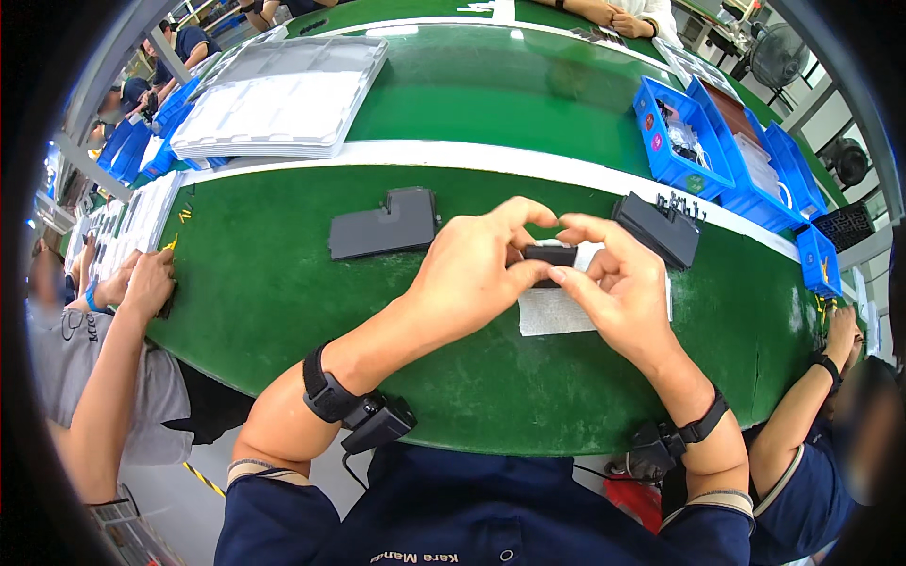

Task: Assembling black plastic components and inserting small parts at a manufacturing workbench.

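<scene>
Over the middle of the green table, my left hand (477,259) and my right hand (621,288) are both closed on one small black rectangular piece (550,254). Thumbs press its near side, and the forefingers arch over it from above. Below the hands lies a white cloth or wipe (555,315), partly covered by my right hand. Left of my left hand is a group of dark grey flat plates (377,231) with a notched outline. Similar dark grey plates (656,231) lie beyond my right hand, with several small black parts (687,209) at their far edge.
A stack of white trays (274,118) stands at the far left. Blue bins (694,174) holding parts line the far right, beside a smaller blue bin (817,261). Co-workers' hands work at the left edge (142,283), right edge (838,338) and far side (618,19).
</scene>
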Available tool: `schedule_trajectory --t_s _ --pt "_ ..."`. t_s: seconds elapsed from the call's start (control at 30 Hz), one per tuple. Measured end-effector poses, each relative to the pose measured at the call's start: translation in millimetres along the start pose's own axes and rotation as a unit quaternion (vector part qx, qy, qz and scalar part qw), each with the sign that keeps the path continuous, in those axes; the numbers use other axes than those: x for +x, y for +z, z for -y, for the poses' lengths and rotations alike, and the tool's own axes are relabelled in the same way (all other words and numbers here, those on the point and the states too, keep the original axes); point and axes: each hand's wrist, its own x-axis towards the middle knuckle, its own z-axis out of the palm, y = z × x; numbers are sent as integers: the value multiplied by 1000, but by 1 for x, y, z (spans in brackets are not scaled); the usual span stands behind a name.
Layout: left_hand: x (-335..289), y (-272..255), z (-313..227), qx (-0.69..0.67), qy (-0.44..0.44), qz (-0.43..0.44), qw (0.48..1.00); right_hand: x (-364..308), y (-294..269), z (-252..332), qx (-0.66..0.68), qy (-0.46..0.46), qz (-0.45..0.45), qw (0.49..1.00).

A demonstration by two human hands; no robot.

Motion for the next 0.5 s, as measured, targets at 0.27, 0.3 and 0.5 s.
schedule_trajectory --t_s 0.27,0.3,0.5 --pt "1 -5 4 -191 -24 22 981 -3 6 -8 93 98 -13 991" --pt "1 -5 1 -188 -13 18 982 -4 6 -7 96 86 -34 991" --pt "2 -1 6 -178 18 -25 984 -2 8 -16 91 51 -37 994"
